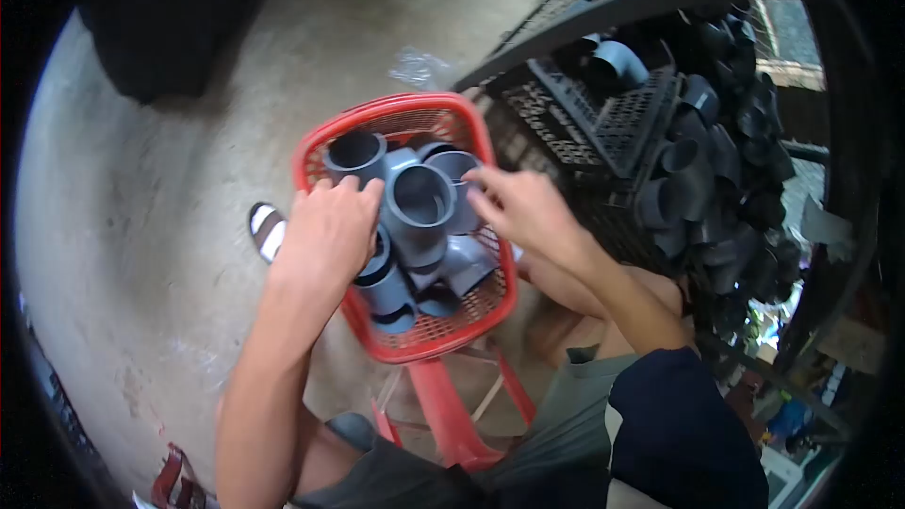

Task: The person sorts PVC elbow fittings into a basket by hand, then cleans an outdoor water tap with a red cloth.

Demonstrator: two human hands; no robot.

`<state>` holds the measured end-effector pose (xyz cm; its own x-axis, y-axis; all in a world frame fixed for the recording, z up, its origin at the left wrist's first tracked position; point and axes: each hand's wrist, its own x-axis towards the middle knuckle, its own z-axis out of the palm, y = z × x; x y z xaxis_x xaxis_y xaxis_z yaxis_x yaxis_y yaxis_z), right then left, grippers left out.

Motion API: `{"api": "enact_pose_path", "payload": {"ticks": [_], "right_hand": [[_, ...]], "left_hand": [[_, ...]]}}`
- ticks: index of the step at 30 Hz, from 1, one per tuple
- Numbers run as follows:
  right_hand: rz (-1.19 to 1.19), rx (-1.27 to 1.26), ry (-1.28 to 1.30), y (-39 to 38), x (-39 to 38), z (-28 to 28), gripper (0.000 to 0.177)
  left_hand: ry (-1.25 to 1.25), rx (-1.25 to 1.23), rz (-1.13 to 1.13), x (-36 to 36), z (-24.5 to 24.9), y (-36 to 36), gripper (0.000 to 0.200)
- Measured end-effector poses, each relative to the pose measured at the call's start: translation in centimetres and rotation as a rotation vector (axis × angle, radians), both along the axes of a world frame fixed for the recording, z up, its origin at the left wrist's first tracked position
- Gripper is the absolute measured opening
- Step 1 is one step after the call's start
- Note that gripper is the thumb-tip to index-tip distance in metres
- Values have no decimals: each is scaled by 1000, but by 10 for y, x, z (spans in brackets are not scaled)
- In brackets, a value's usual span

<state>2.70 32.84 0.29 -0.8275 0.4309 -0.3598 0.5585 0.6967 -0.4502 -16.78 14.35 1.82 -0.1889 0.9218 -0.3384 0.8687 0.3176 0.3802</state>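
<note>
Between the fingers of 2 hands, a smooth grey plastic fitting (418, 238) points its round mouth upward, long axis near upright. At least 5 more tubular fittings (385, 294) surround it in 1 latticed red plastic basket (510, 294). Left hand (328, 228) and right hand (528, 209) have bent fingers at fitting rims; I cannot tell whether either grasps.

Before you, the red basket (424, 353) carries heaped gray pipe fittings (418, 238), one opening upward near its far-left corner.
</note>
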Motion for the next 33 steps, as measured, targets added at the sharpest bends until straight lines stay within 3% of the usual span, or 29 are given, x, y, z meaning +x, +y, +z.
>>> {"api": "enact_pose_path", "payload": {"ticks": [3, 4, 5, 7, 9, 11, 12, 15, 17, 19, 20, 21, 23, 26, 29, 33], "right_hand": [[-150, 269, 147, 80, 11, 24, 24], [-331, 219, 144, 119, 13, 28, 24], [-394, 325, 313, 158, 19, 18, 25], [-613, 177, 266, 251, 38, -9, 28], [-985, -410, 194, 320, 53, -48, 37], [-952, -546, 225, 332, 59, -86, 49], [-928, -598, 170, 345, 64, -104, 67], [-1226, -814, 620, 361, 51, -143, 78], [-1228, -878, 867, 372, 46, -163, 76], [-1343, -1004, 1046, 383, 41, -177, 66], [-1387, -874, 1109, 378, 38, -180, 56], [-1335, -775, 1123, 377, 44, -184, 55], [-1333, -867, 1093, 381, 69, -168, 61], [-1285, -728, 921, 370, 103, -133, 71], [-1215, -673, 723, 360, 142, -107, 63], [-1008, -701, 572, 278, 139, -47, 69]], "left_hand": [[-13, 23, -72, 16, 24, 14, 29], [-56, 48, -99, 24, 33, 20, 30], [-101, 75, -126, 32, 39, 25, 31], [-145, 104, -220, 41, 47, 29, 29], [-163, 81, -280, 52, 47, 35, 28], [-160, -2, -307, 63, 46, 40, 29], [-88, -6, -318, 68, 46, 41, 27], [-92, -103, -297, 79, 39, 48, 26], [-141, -154, -269, 83, 37, 50, 24], [-185, -204, -233, 82, 36, 54, 24], [-209, -224, -210, 81, 37, 56, 25], [-240, -241, -192, 83, 37, 57, 26], [-137, -213, -187, 87, 36, 57, 24], [-40, -175, -209, 84, 36, 54, 24], [-59, -171, -238, 86, 33, 50, 26], [-66, -100, -306, 84, 21, 47, 28]]}}
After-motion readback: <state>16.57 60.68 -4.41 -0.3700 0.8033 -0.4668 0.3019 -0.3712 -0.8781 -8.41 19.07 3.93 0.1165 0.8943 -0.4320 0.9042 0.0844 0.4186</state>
